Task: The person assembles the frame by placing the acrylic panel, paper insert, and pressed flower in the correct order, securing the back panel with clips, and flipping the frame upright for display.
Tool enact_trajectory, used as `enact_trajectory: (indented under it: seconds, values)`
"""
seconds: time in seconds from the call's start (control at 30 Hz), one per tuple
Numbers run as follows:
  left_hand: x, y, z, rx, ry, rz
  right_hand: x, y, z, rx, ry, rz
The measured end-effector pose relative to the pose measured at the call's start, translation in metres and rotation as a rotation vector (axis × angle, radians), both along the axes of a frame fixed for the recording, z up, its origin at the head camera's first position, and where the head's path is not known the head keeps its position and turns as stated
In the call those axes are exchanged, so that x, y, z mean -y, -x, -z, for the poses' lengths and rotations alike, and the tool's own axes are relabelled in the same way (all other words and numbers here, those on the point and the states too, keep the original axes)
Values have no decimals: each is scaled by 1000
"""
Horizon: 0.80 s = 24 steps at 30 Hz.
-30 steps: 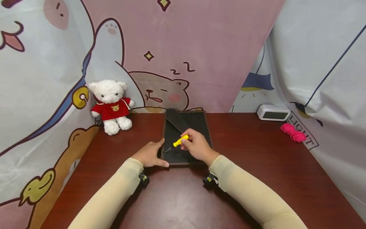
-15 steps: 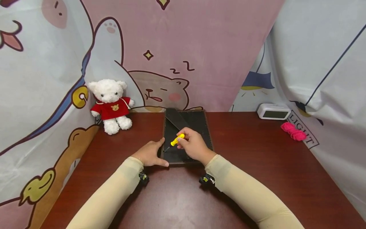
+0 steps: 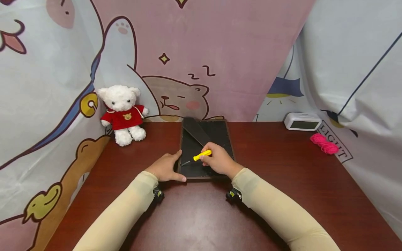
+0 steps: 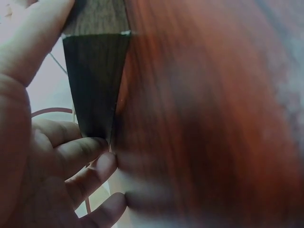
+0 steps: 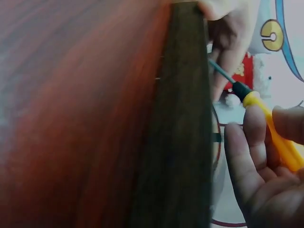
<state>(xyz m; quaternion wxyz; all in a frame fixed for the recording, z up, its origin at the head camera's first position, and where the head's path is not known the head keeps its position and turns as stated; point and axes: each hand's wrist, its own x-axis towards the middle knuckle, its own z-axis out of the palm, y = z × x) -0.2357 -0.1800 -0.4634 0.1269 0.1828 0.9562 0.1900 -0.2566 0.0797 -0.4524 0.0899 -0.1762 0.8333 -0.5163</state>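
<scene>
A dark picture frame (image 3: 189,150) lies back side up on the table, its black stand flap (image 3: 195,130) angled across the backing. My right hand (image 3: 218,158) holds a yellow-handled screwdriver (image 3: 202,155) in its fingers and thumb. The thin metal shaft slants down to the left, its tip at the frame's left edge. In the right wrist view, the screwdriver (image 5: 256,102) shows a black collar below the yellow handle. My left hand (image 3: 165,168) braces the frame's near left corner, thumb along the near edge and fingers by the left side. In the left wrist view, fingertips (image 4: 97,144) touch the frame's side.
A white teddy bear (image 3: 123,115) in a red hoodie sits at the back left of the brown table (image 3: 267,167). A white digital clock (image 3: 302,121) and a pink yarn bundle (image 3: 324,144) lie at the back right. Printed curtains (image 3: 245,59) hang around the table.
My right hand and the screwdriver handle shift left, then back right, the handle ending lower and flatter. The tip stays by the frame's left edge. My left hand keeps its place.
</scene>
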Motion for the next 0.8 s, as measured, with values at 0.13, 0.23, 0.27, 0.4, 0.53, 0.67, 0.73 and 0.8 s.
enact_trajectory:
  seconds: [0.13, 0.23, 0.27, 0.4, 0.53, 0.67, 0.73, 0.8]
  values:
    - [1, 1, 2, 4, -4, -3, 0, 1, 0, 23, -53, -73]
    - [2, 2, 4, 5, -3, -4, 0, 1, -2, 25, -43, -79]
    - [1, 2, 4, 6, -2, -3, 0, 1, -2, 24, -39, -76]
    - [1, 2, 4, 7, 0, 2, 2, 1, -2, 15, -27, -68]
    - [2, 3, 4, -6, -2, 3, 3, 2, -1, -28, -50, -54]
    - [2, 2, 4, -4, -1, 8, 6, 2, -2, -81, -96, -65]
    - [2, 1, 3, 1, -7, 13, 7, 2, -6, -91, -110, -81]
    - [0, 2, 2, -1, -17, 15, 8, 2, -12, -87, -119, -92]
